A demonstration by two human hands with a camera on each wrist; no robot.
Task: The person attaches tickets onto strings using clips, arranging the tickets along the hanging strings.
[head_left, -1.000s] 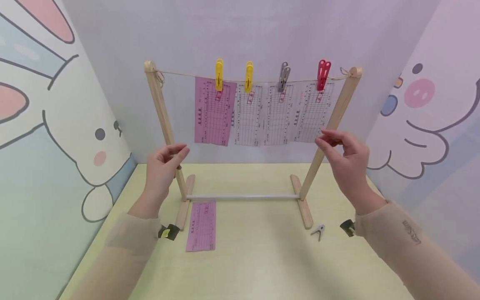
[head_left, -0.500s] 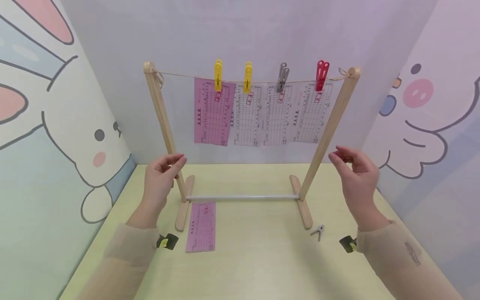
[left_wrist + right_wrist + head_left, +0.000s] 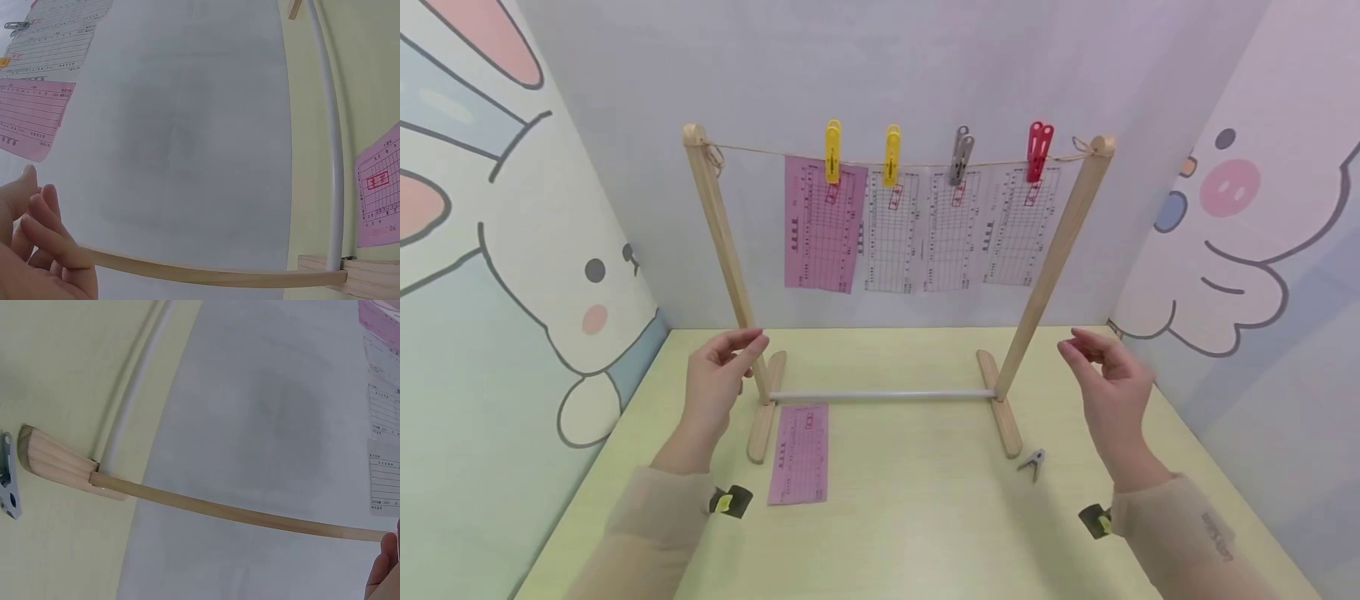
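My left hand (image 3: 718,375) hovers beside the left wooden post (image 3: 718,225), its fingers loosely bent and holding nothing. Out to the right of the other post (image 3: 1052,267), my right hand (image 3: 1112,392) hangs in the air with relaxed fingers, also bare. Between the posts runs a string (image 3: 752,150). A pink printed slip (image 3: 822,242) hangs from it under a yellow clothespin (image 3: 832,152). Several white slips (image 3: 891,250) follow to the right, held by a second yellow clothespin (image 3: 891,157), a grey clothespin (image 3: 961,157) and a red clothespin (image 3: 1038,153).
Another pink slip (image 3: 799,458) lies on the pale yellow table (image 3: 910,508) in front of the left foot. A grey clothespin (image 3: 9,478) lies by the right foot (image 3: 1000,404). A white rod (image 3: 883,394) joins the posts low down. Cartoon-printed walls (image 3: 587,333) enclose the sides.
Both hands have sunk lower. The right hand has also drawn away from the rightmost white slip, out to the right. The hanging slips and clothespins stay in place.
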